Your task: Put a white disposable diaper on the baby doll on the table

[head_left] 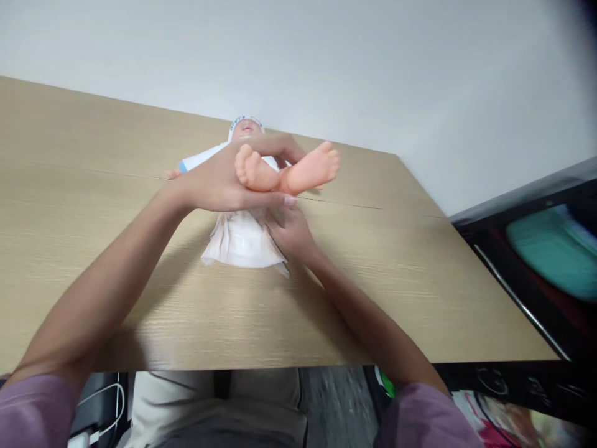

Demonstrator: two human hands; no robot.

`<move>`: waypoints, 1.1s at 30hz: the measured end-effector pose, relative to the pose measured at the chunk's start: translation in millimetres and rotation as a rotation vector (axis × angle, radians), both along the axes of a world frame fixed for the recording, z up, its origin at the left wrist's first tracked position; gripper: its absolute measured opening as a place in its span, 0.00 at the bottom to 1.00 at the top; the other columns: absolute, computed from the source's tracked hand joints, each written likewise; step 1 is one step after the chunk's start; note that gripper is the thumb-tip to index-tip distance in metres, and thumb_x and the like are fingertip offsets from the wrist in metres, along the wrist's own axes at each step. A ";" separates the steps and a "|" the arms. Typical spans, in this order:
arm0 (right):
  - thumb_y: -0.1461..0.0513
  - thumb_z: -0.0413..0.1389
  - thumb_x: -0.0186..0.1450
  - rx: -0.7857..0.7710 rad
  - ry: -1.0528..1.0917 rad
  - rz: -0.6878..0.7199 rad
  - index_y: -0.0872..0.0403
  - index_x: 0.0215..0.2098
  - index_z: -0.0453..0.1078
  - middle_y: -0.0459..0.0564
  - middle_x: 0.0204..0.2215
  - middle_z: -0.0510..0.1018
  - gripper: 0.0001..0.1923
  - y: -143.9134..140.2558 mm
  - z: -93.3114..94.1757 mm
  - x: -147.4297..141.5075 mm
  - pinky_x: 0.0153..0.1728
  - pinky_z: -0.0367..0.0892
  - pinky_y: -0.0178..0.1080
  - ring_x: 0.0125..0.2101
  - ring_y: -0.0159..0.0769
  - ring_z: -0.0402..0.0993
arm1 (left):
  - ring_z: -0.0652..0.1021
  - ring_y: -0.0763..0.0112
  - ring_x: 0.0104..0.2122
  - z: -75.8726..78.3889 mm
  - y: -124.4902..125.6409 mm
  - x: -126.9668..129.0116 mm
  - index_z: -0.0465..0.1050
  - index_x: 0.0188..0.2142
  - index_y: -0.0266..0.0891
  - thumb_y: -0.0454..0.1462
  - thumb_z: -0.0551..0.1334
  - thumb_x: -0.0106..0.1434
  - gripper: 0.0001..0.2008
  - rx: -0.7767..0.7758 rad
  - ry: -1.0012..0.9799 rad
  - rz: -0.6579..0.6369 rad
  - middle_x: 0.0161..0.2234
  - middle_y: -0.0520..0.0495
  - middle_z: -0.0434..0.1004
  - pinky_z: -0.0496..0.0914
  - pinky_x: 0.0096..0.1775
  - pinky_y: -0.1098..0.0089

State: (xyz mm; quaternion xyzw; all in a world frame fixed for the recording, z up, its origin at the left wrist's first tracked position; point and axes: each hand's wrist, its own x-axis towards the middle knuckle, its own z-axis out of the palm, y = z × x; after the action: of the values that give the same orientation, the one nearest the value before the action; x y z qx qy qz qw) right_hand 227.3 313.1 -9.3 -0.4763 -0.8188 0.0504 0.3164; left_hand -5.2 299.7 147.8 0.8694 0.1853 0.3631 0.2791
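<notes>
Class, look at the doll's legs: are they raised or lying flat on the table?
Raised. The left hand grips the doll's legs, so both feet point up, clear of the table. The right hand rests on the white cloth below.

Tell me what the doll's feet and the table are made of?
The doll's feet, held up by the left hand, look like smooth plastic or vinyl, evenly peach with moulded toes. The table looks like pale wood or laminate, with fine grain lines.

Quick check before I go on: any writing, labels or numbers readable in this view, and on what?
Doll's cap: blue lettering along the brim, too small and blurred to read.
Dark surface at lower right: faint white marks, blurred, not readable.
Nothing else carries text: not the cloth, nor the table.
</notes>
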 end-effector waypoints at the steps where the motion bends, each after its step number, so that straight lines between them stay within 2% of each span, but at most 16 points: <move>1: 0.51 0.56 0.83 0.020 0.054 -0.029 0.53 0.71 0.72 0.62 0.64 0.82 0.24 -11.0 -0.3 4.6 0.67 0.76 0.58 0.65 0.53 0.78 | 0.84 0.59 0.56 -4.0 -1.2 0.9 0.81 0.57 0.40 0.47 0.77 0.71 0.20 -0.009 0.012 0.006 0.56 0.43 0.87 0.76 0.61 0.59; 3: 0.50 0.56 0.82 0.073 0.168 -0.068 0.53 0.76 0.63 0.65 0.67 0.78 0.29 -29.5 1.7 11.1 0.68 0.75 0.62 0.68 0.55 0.76 | 0.84 0.58 0.54 -13.1 -4.1 3.3 0.82 0.57 0.42 0.49 0.77 0.71 0.21 -0.019 0.033 0.012 0.55 0.43 0.87 0.77 0.58 0.60; 5: 0.48 0.58 0.81 0.112 0.214 -0.043 0.51 0.78 0.57 0.65 0.69 0.75 0.34 -41.9 5.0 12.9 0.69 0.75 0.64 0.70 0.56 0.74 | 0.83 0.58 0.54 -22.1 -8.0 6.6 0.83 0.56 0.43 0.50 0.77 0.69 0.22 -0.012 0.049 -0.002 0.54 0.43 0.87 0.76 0.56 0.59; 8: 0.48 0.61 0.79 0.115 0.196 0.025 0.49 0.76 0.59 0.63 0.67 0.77 0.34 -48.6 9.1 9.8 0.66 0.78 0.65 0.68 0.58 0.76 | 0.82 0.55 0.56 -32.3 -16.4 10.8 0.84 0.55 0.46 0.53 0.77 0.69 0.22 0.025 0.072 -0.023 0.54 0.43 0.88 0.74 0.61 0.55; 11: 0.50 0.61 0.79 0.087 0.183 0.093 0.50 0.76 0.62 0.62 0.67 0.78 0.32 -47.7 14.0 12.6 0.66 0.78 0.61 0.68 0.56 0.78 | 0.81 0.52 0.60 -39.1 -26.9 6.0 0.84 0.57 0.48 0.55 0.76 0.69 0.23 0.067 0.081 0.007 0.58 0.42 0.87 0.72 0.66 0.51; 14: 0.55 0.56 0.81 0.084 0.089 0.221 0.51 0.76 0.66 0.60 0.71 0.76 0.27 -47.8 18.9 30.9 0.71 0.73 0.58 0.72 0.52 0.74 | 0.80 0.50 0.62 -48.0 -35.1 -16.0 0.83 0.61 0.47 0.57 0.74 0.69 0.28 0.094 0.154 0.087 0.62 0.41 0.85 0.73 0.67 0.50; 16: 0.59 0.52 0.81 0.096 -0.006 0.302 0.48 0.72 0.72 0.57 0.71 0.77 0.23 -48.6 18.3 48.4 0.73 0.70 0.58 0.74 0.50 0.72 | 0.80 0.48 0.63 -57.8 -37.8 -38.9 0.84 0.61 0.46 0.58 0.72 0.71 0.27 0.116 0.234 0.131 0.63 0.39 0.84 0.72 0.69 0.47; 20: 0.65 0.51 0.77 0.101 -0.115 0.412 0.48 0.63 0.80 0.56 0.68 0.79 0.22 -46.4 5.8 74.9 0.75 0.70 0.57 0.74 0.48 0.71 | 0.77 0.43 0.70 -85.7 -40.2 -86.6 0.85 0.59 0.45 0.53 0.72 0.70 0.24 0.103 0.359 0.124 0.65 0.34 0.84 0.70 0.71 0.40; 23: 0.68 0.50 0.76 0.108 -0.149 0.476 0.49 0.63 0.80 0.57 0.69 0.79 0.24 -41.9 -4.0 79.2 0.76 0.68 0.58 0.77 0.48 0.69 | 0.71 0.43 0.77 -107.6 -41.4 -109.1 0.82 0.66 0.45 0.48 0.71 0.71 0.26 0.065 0.422 0.103 0.71 0.34 0.80 0.69 0.73 0.40; 28: 0.70 0.50 0.78 0.130 -0.151 0.496 0.47 0.63 0.81 0.56 0.68 0.81 0.25 -40.2 -6.8 74.9 0.75 0.70 0.62 0.75 0.50 0.71 | 0.63 0.48 0.82 -133.3 -37.7 -119.8 0.73 0.75 0.47 0.39 0.66 0.76 0.30 0.159 0.420 0.047 0.79 0.39 0.69 0.65 0.78 0.44; 33: 0.70 0.52 0.79 0.083 -0.145 0.470 0.43 0.64 0.81 0.54 0.68 0.81 0.25 -45.3 -1.9 75.9 0.74 0.72 0.60 0.74 0.50 0.73 | 0.59 0.48 0.83 -136.5 -35.5 -120.3 0.67 0.79 0.50 0.36 0.66 0.75 0.35 0.192 0.469 0.020 0.82 0.41 0.62 0.65 0.78 0.45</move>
State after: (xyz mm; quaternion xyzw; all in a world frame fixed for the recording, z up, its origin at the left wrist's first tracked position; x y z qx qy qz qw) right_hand 303.3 267.8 -11.2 -0.2619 -0.9290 0.0546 0.2558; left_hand -125.5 264.2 11.3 0.9506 0.2183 0.1701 0.1410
